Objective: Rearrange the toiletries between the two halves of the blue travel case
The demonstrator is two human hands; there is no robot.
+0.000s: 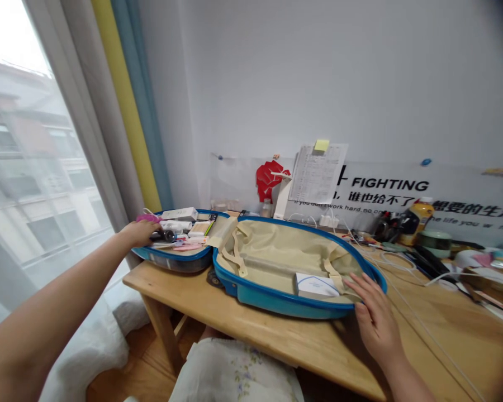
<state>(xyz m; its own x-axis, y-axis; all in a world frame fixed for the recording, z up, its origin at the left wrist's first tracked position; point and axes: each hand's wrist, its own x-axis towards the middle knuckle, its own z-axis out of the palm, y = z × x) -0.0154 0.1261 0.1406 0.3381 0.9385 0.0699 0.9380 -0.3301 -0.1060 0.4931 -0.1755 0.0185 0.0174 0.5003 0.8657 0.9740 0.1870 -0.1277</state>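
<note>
An oval blue suitcase [272, 301] lies opened out flat on the wooden table, both halves facing up. My left hand [141, 231] reaches to the far end of its smaller-looking left half, among packed items. Beside its fingers are a pink item [150, 218] and a black rounded object [164, 235]; whether the hand grips either is too small to tell. My right hand [376, 319] is open, its spread fingers resting over the right half's near rim. Close to those fingertips, a small white box [316, 285] lies inside on the beige lining [276, 251], near the straps.
The left half also holds a white box [179, 214] and several small items. White cables [427, 335] trail over the table [318, 346] at right, near a yellow-and-black bottle [417, 220] and clutter. A white lamp [282, 195] stands behind; curtains [121, 106] hang at left.
</note>
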